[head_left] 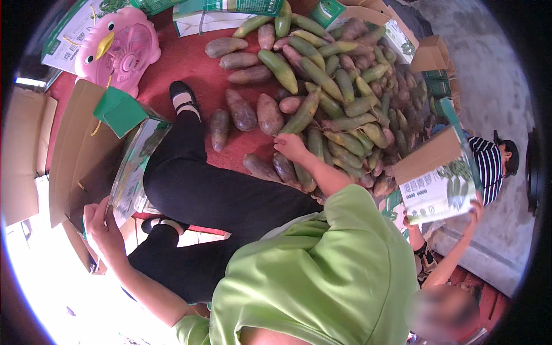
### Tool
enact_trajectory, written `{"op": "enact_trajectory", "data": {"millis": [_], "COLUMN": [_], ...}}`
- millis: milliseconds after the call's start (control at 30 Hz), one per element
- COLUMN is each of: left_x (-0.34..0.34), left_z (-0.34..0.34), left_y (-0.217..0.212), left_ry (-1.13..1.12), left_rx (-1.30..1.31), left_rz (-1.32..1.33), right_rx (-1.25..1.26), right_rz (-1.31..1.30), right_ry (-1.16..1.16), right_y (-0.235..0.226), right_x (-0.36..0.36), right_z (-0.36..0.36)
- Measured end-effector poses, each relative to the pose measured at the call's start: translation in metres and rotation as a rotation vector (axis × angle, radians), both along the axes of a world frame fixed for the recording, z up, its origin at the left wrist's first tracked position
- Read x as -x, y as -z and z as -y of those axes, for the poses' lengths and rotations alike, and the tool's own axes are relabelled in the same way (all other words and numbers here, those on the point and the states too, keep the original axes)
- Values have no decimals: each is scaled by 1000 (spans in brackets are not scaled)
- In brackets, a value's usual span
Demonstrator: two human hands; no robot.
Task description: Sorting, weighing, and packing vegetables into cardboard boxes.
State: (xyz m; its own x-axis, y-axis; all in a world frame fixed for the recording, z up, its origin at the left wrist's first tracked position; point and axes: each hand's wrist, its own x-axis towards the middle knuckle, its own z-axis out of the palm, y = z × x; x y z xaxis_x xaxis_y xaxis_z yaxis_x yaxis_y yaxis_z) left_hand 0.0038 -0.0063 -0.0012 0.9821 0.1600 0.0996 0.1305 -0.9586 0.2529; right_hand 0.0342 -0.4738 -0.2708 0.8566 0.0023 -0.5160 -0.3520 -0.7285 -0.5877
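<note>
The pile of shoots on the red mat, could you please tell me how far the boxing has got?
Done: cartons stand printed and folded. In hand: the left hand steadies an open carton; the right hand reaches into the pile. Left: most shoots remain unpacked.

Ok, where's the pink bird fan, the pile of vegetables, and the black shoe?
pink bird fan (123, 49), head view, on its round grille.
pile of vegetables (339, 92), head view, on a green one mid-pile.
black shoe (183, 96), head view, on its toe end.
</note>
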Motion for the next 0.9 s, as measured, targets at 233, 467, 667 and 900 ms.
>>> {"op": "enact_trajectory", "data": {"millis": [233, 467, 667, 900], "left_x": [0, 1, 1, 1], "left_z": [1, -2, -1, -1], "left_y": [-2, 0, 0, 1], "left_ry": [-17, 25, -13, -49], "left_rx": [18, 11, 61, 34], "left_rz": [-30, 3, 22, 2], "right_rx": [198, 810, 1056, 1163], "right_rz": [199, 389, 280, 175], "right_ry": [74, -392, -655, -791], "right_y": [-27, -78, -77, -73], "right_x": [-17, -33, -33, -37], "right_z": [35, 92, 135, 143]}}
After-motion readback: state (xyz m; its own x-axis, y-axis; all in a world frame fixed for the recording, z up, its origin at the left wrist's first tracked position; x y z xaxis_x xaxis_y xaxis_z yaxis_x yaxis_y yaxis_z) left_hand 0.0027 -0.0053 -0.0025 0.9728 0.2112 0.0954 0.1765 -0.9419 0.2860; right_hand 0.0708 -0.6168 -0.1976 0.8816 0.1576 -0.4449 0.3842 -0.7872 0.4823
